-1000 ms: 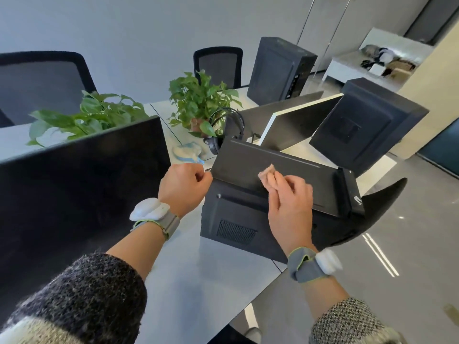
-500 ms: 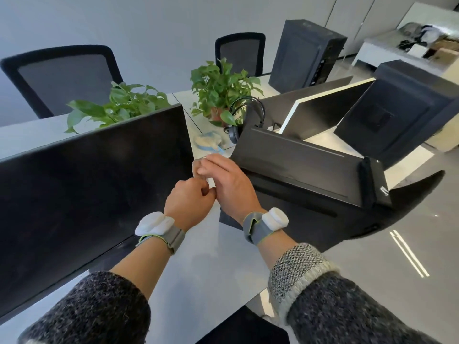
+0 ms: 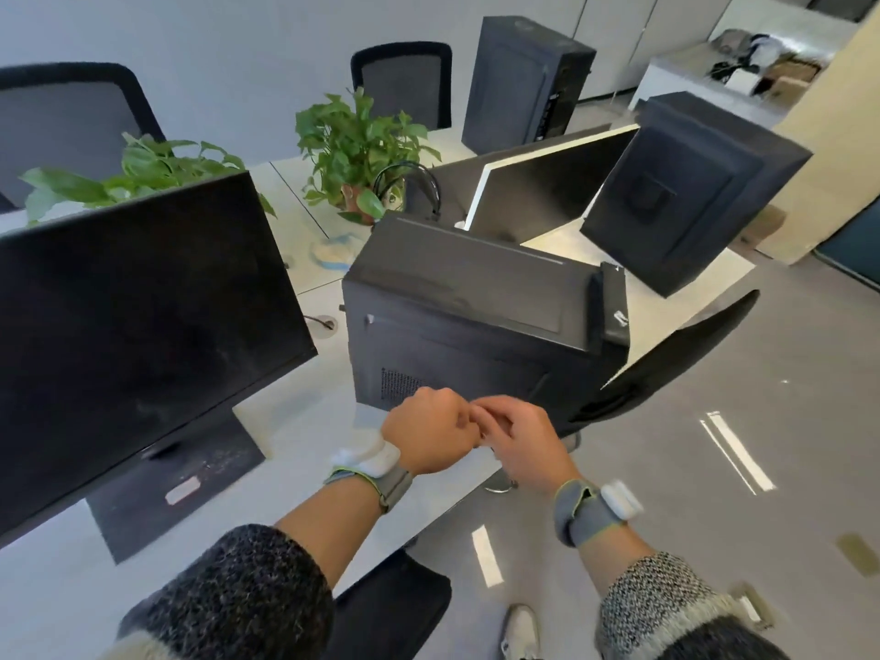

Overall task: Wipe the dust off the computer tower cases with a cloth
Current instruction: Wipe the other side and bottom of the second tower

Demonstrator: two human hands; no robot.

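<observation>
A black computer tower case (image 3: 476, 297) stands on the white desk (image 3: 305, 421) right in front of me. My left hand (image 3: 428, 433) and my right hand (image 3: 526, 443) meet just below its vented side panel, near the desk's front edge. Both have curled fingers that pinch together at one spot. The small pale cloth is almost wholly hidden between them. A second black tower (image 3: 519, 78) stands at the far end of the desk. A third dark boxy case (image 3: 685, 192) sits tilted at the right.
A large black monitor (image 3: 133, 326) fills the left. A white-edged monitor (image 3: 547, 192), headphones (image 3: 409, 183) and two potted plants (image 3: 352, 140) stand behind the near tower. A black chair back (image 3: 666, 373) juts in beside the desk's right edge. Grey floor lies to the right.
My right hand left the top of the tower with the cloth and came to my left hand. Both hands then dropped from the tower's rear corner toward the desk's front edge.
</observation>
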